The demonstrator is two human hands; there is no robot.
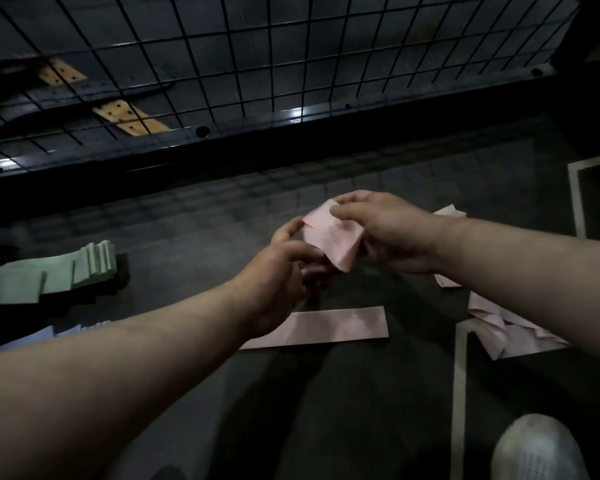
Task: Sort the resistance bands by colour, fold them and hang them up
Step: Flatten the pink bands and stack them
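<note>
A folded pink band point(329, 239) is held above the dark floor between both hands. My right hand point(385, 230) pinches its upper edge with thumb and fingers. My left hand point(284, 271) grips its lower left part from below. Another pink band point(326, 327) lies flat and straight on the floor under my hands. A loose heap of pink bands point(513, 327) lies to the right, partly hidden by my right forearm. Folded green bands point(49, 275) lie stacked in a row at the left, with pale blue bands point(45, 336) just below them.
A black wire grid panel point(274, 57) stands behind the work area on a dark frame. A white line point(459, 393) runs along the floor at the right. A white shoe point(537, 448) shows at the bottom right corner.
</note>
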